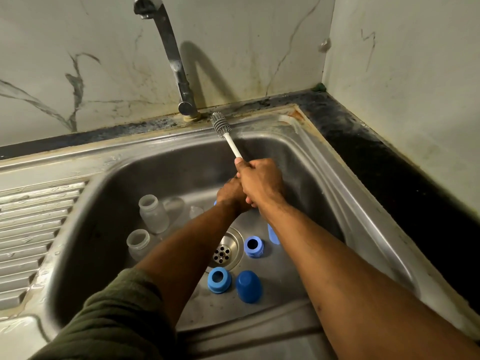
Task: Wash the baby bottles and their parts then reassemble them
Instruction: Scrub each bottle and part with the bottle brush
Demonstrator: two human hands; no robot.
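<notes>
Bottles (153, 213) stand open in sink (324, 162) basin, left of drain (225, 249); blue rings (253, 246) & cap (248, 286) lie nearby. Right hand (259, 181) fisted round brush (220, 125) handle, bristles up near tap (166, 40). Left hand (230, 193) closed against it, contents unclear.

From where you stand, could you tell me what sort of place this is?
Most likely a home kitchen: a stainless steel sink with a ribbed drainboard, a tap and a marble-look tiled wall.
</notes>
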